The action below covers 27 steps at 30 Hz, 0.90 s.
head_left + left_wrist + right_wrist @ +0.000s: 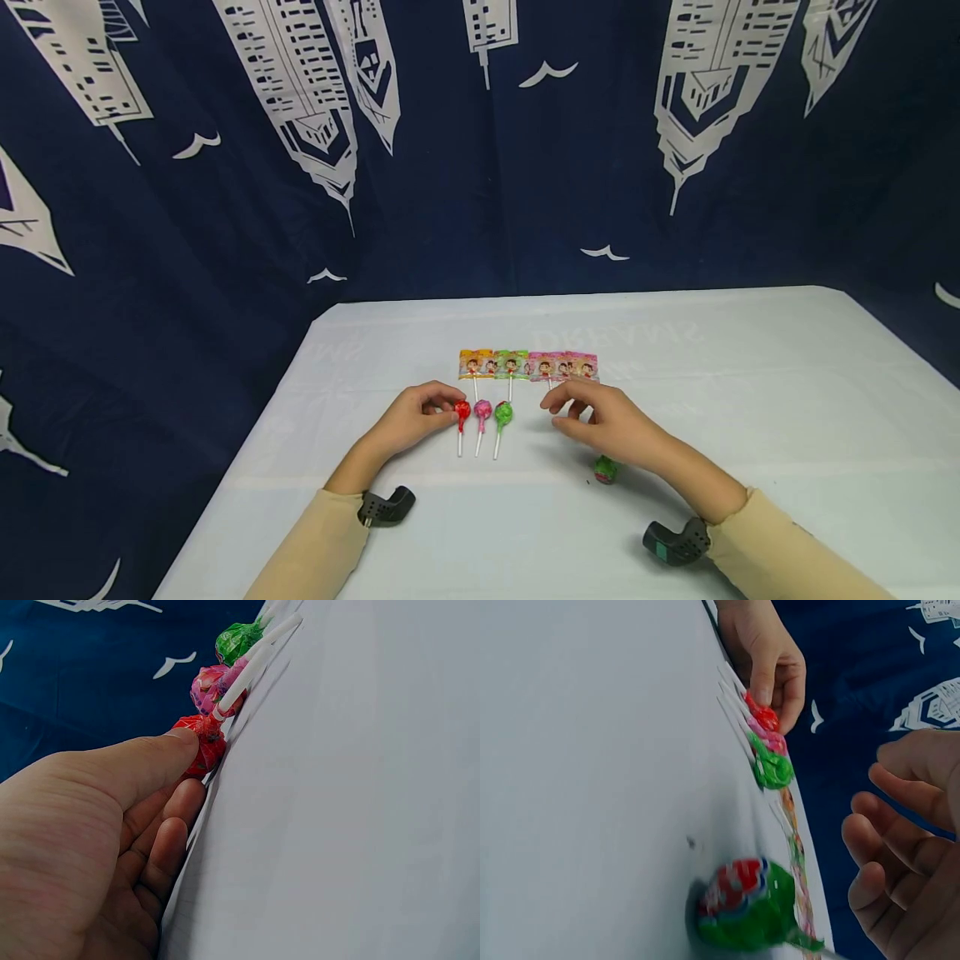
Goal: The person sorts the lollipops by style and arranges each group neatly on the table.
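Observation:
My left hand (408, 423) pinches the wrapped head of a red lollipop (462, 410), the thumb on its near side in the left wrist view. To its right lie a pink lollipop (482, 409) and a green lollipop (503, 413), their white sticks toward me. My right hand (611, 421) hovers over the table with loosely bent fingers and holds nothing. Under its wrist is another green lollipop (746, 904) with a red patch, its stick pointing away from me; in the head view the arm covers that stick.
Behind the round lollipops runs a row of flat wrapped candies on sticks: orange (475, 363), green (511, 364) and pink (546, 366). My right hand hides part of the pink ones' sticks. A dark blue printed curtain (450, 225) hangs behind the white table (285, 492).

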Tool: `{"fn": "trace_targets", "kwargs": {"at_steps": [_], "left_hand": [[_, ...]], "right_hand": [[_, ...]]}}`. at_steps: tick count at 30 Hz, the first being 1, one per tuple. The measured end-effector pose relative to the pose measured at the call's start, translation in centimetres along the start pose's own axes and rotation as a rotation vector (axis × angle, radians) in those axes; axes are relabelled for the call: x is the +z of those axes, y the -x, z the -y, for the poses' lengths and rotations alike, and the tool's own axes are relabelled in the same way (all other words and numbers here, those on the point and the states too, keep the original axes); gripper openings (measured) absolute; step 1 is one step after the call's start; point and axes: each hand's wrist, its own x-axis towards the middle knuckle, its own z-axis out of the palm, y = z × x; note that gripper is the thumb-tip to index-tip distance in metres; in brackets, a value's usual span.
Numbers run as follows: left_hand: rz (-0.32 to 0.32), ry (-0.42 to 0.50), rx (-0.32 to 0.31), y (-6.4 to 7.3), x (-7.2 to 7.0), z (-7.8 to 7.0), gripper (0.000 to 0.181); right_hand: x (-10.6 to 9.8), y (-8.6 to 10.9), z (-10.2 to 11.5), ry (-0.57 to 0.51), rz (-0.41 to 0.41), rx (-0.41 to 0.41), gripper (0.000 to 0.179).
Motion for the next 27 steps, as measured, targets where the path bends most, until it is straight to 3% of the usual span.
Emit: {"fn": "trace_targets", "kwargs": {"at_steps": [9,19,27], "left_hand": [[-0.001,-0.008,0.005,0.0,0.0,0.0,0.024],[-0.002,-0.012,0.004,0.1,0.0,-0.2,0.024],[0.007,-0.001,-0.005,0.0,0.0,0.0,0.024]], "right_hand": [[-1.5,2.2,-1.3,-0.035,0.145,-0.055,0.022],[-2.9,3.4,-2.3,-0.050,0.190,-0.139,0.023],[-2.9,3.8,-3.2,-0.087,0.247,-0.105,0.027]]}}
